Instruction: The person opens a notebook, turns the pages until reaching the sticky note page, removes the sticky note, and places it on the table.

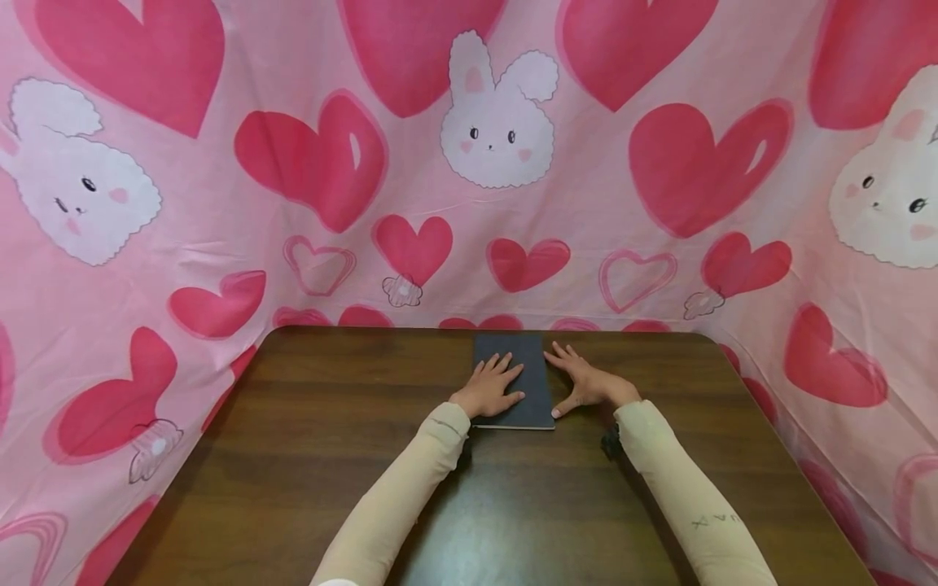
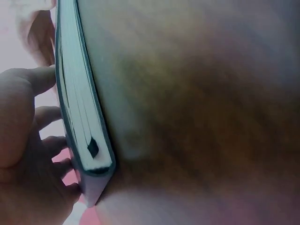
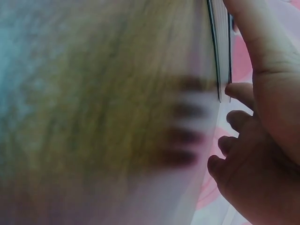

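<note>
Cream sleeves (image 1: 410,480) nearest, running forward over the dark wooden bench (image 1: 308,456) to two hands at a closed dark notebook (image 1: 523,382). Left hand (image 1: 489,391) flat on the cover, fingers straight and spread, pressing rather than gripping — seen from the left wrist as fingers (image 2: 44,117) lying against the cover beside the pale page edge. Right hand (image 1: 586,384) open too, resting on the bench just beside the notebook's right edge, thumb toward the near corner; actual contact with the edge hard to tell. Likely trouble: with no grip on it, could slide on the smooth wood or skew off square under an uneven push; could also flip open if the thumb catches the cover. Beyond, only pink heart-and-bunny cloth (image 1: 498,130) walling the far side.
</note>
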`<state>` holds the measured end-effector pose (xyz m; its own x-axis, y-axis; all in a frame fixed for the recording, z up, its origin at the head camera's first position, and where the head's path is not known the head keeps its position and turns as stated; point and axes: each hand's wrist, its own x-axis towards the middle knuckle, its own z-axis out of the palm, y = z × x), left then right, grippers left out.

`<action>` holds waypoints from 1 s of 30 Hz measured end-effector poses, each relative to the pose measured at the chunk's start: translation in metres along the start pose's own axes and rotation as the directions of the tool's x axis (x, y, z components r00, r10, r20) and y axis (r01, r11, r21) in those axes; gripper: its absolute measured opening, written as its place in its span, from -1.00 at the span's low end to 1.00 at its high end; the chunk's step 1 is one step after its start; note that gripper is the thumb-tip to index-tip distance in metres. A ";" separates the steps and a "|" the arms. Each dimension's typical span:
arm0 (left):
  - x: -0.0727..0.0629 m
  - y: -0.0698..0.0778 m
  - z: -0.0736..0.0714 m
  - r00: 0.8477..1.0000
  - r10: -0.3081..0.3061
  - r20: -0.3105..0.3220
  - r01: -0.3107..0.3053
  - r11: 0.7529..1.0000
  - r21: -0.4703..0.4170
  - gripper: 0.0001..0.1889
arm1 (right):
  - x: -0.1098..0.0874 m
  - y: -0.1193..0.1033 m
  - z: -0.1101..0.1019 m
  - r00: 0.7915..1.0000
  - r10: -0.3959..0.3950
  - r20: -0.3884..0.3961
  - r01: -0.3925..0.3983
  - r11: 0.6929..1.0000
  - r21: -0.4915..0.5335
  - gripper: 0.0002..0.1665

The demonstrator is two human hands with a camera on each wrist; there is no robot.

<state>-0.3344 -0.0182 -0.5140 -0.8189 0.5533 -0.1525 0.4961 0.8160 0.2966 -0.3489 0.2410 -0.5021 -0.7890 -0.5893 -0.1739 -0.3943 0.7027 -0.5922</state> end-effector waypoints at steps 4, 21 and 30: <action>0.000 0.002 -0.003 1.000 0.002 -0.013 -0.002 1.000 -0.011 -0.33 | -0.001 0.002 0.001 1.000 -0.008 -0.010 0.009 0.999 0.035 0.44; -0.005 0.016 -0.027 0.995 0.060 -0.075 -0.065 0.995 -0.077 -0.35 | 0.002 -0.016 -0.022 0.995 -0.068 -0.070 0.075 0.993 0.089 0.43; -0.008 0.027 -0.047 0.983 0.094 -0.159 -0.103 0.994 -0.047 -0.36 | 0.004 -0.033 -0.030 0.991 -0.092 -0.102 0.101 0.991 0.084 0.41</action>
<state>-0.3284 -0.0082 -0.4603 -0.8038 0.5942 0.0282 0.5638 0.7458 0.3548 -0.3530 0.2273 -0.4597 -0.7932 -0.6078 -0.0374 -0.4310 0.6038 -0.6706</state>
